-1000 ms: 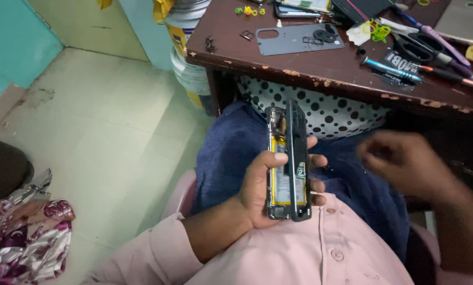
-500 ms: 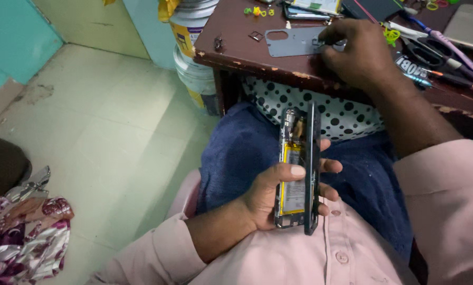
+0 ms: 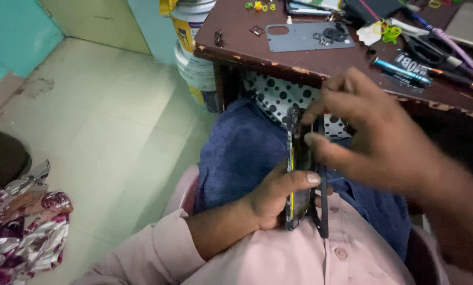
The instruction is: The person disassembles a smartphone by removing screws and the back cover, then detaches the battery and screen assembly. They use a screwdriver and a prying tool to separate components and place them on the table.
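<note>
My left hand grips an opened mobile phone upright over my lap, its inner parts and yellow-edged battery facing left. A black frame part stands edge-on along its right side. My right hand is at the phone's upper end, thumb and fingers pinched around the top of the black part; the hand is blurred and hides that end of the phone.
A dark brown wooden desk lies ahead with a grey phone back cover, pens, scissors and small parts. Paint buckets stand on the tiled floor at left. Patterned cloth lies bottom left.
My right hand has come back from the desk, where it touched the grey cover, and now pinches the top of the phone. My left hand has kept its hold.
</note>
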